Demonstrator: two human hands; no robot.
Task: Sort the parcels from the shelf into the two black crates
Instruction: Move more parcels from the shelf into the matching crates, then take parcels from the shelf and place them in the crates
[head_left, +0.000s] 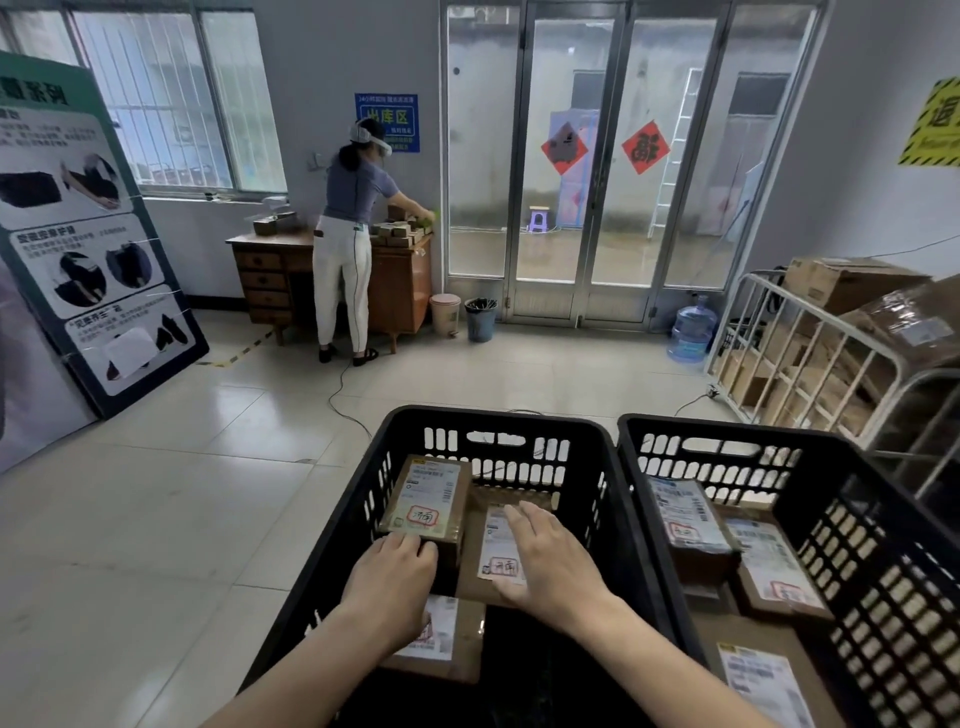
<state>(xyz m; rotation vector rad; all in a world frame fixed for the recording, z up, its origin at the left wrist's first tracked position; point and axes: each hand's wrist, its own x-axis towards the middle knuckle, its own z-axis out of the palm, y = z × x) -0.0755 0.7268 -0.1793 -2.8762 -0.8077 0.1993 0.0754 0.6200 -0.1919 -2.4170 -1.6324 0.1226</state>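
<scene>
Both palms down: left hand (392, 582) at box (423, 499), right hand (550, 564) flat on parcel (494, 545).

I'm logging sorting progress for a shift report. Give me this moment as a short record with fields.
left crate: taller box, flat parcel, third parcel nearest the camera
right crate: several labelled parcels
left hand: on the taller box's near end; grip unclear
right hand: flat on the flat parcel, fingers straight
background: another person at a wooden desk
</scene>
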